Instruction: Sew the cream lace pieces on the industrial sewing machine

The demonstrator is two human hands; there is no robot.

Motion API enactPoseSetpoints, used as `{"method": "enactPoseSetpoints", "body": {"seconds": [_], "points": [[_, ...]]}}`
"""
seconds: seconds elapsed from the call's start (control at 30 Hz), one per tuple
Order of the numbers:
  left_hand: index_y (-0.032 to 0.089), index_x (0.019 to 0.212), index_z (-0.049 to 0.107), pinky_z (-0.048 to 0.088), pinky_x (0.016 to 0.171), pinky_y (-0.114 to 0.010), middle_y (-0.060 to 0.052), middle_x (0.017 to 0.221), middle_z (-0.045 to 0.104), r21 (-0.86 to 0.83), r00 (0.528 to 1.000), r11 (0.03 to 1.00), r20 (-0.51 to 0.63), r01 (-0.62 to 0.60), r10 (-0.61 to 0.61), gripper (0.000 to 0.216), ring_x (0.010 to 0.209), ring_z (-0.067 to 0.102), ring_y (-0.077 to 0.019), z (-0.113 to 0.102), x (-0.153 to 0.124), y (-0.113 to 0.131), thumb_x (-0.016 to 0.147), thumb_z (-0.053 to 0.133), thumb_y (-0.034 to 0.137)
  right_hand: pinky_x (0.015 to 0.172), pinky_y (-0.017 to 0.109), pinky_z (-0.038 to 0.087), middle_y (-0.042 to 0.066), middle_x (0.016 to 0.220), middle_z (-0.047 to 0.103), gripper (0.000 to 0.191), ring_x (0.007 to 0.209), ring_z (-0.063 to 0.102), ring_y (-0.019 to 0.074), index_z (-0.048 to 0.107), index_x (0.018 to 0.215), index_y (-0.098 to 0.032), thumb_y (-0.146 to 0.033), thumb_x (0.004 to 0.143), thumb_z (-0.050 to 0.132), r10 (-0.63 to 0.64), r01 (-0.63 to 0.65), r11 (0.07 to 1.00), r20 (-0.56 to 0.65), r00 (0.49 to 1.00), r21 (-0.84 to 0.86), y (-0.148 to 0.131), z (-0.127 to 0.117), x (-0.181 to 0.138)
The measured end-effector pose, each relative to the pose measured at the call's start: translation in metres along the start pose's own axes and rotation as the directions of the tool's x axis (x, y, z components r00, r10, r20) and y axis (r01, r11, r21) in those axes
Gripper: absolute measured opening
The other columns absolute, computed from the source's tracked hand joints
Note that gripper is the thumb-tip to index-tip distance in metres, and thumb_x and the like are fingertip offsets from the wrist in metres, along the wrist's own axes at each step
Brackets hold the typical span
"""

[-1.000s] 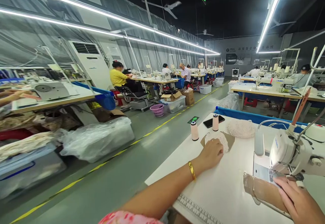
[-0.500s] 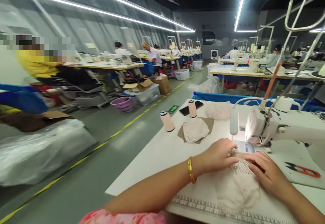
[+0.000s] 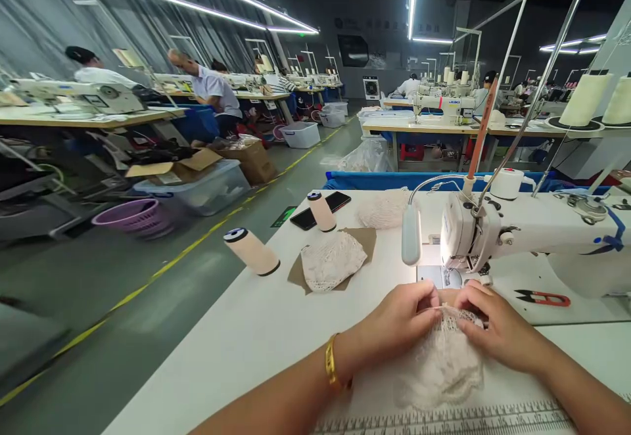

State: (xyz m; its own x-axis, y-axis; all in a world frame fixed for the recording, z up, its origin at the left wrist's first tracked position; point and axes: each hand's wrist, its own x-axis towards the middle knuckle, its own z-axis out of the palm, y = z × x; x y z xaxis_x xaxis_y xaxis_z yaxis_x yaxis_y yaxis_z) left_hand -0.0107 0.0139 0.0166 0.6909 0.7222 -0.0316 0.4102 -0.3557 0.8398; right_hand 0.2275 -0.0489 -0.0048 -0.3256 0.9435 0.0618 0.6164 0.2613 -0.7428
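A piece of cream lace fabric (image 3: 444,372) lies bunched on the white table, its upper edge raised between my two hands. My left hand (image 3: 411,313), with a gold bangle at the wrist, pinches that edge from the left. From the right, my right hand (image 3: 493,320) grips the same edge, its fingers curled over the lace. Both hands are just in front of the needle area of a white sewing machine (image 3: 463,231), whose plate is lit by a small lamp (image 3: 411,234). Red-handled thread snips (image 3: 542,297) lie right of my right hand.
Left on the table are two thread cones (image 3: 251,251) (image 3: 321,211), a phone (image 3: 320,210) and lace pieces (image 3: 335,261) on brown card. A printed ruler (image 3: 468,420) runs along the front edge. Beyond are an aisle, a purple basket (image 3: 133,218) and co-workers at other machines.
The view has swung to the right, so the table and machine appear further left. My hands have drawn closer together on the lace edge, and the fingers have curled in.
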Motion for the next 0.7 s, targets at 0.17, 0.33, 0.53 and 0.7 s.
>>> {"method": "enactPoseSetpoints", "body": {"seconds": [0.17, 0.33, 0.53, 0.7], "points": [[0.020, 0.083, 0.058, 0.040, 0.066, -0.028, 0.001, 0.080, 0.063, 0.025, 0.991, 0.995, -0.100, -0.092, 0.094, 0.012, 0.073, 0.054, -0.0162, 0.016, 0.000, 0.002, 0.093, 0.056, 0.025, 0.085, 0.036, 0.045, 0.002, 0.102, 0.064, 0.012, 0.096, 0.058, 0.0232, 0.058, 0.105, -0.026, -0.037, 0.101, 0.060, 0.027, -0.018, 0.990, -0.061, 0.998, 0.141, -0.005, 0.008, 0.001], [0.020, 0.081, 0.058, 0.040, 0.068, -0.028, 0.001, 0.079, 0.062, 0.011, 0.981, 0.989, -0.131, -0.146, 0.146, 0.014, 0.073, 0.053, -0.0157, 0.018, -0.002, 0.003, 0.094, 0.056, 0.026, 0.086, 0.034, 0.045, 0.001, 0.106, 0.065, 0.011, 0.098, 0.058, 0.0217, 0.062, 0.112, -0.028, -0.033, 0.103, 0.058, -0.022, 0.035, 0.988, -0.088, 0.996, 0.152, -0.005, 0.009, 0.001], [0.020, 0.085, 0.059, 0.039, 0.066, -0.027, 0.002, 0.079, 0.061, 0.002, 0.978, 0.989, -0.149, -0.148, 0.147, 0.007, 0.071, 0.051, -0.0149, 0.020, -0.001, 0.004, 0.091, 0.058, 0.023, 0.078, 0.032, 0.042, 0.000, 0.093, 0.062, 0.013, 0.088, 0.055, 0.0203, 0.059, 0.093, -0.026, -0.032, 0.105, 0.057, -0.094, 0.109, 0.989, -0.144, 0.985, 0.103, 0.000, 0.012, 0.002], [0.020, 0.083, 0.061, 0.038, 0.067, -0.027, 0.003, 0.075, 0.059, 0.041, 0.967, 0.981, -0.170, -0.187, 0.192, 0.008, 0.070, 0.050, -0.0145, 0.024, 0.000, 0.002, 0.090, 0.064, 0.022, 0.077, 0.031, 0.044, -0.001, 0.092, 0.062, 0.012, 0.087, 0.056, 0.0197, 0.057, 0.092, -0.027, -0.025, 0.104, 0.057, -0.164, 0.183, 0.981, -0.213, 0.963, 0.072, 0.003, 0.016, 0.001]]}}
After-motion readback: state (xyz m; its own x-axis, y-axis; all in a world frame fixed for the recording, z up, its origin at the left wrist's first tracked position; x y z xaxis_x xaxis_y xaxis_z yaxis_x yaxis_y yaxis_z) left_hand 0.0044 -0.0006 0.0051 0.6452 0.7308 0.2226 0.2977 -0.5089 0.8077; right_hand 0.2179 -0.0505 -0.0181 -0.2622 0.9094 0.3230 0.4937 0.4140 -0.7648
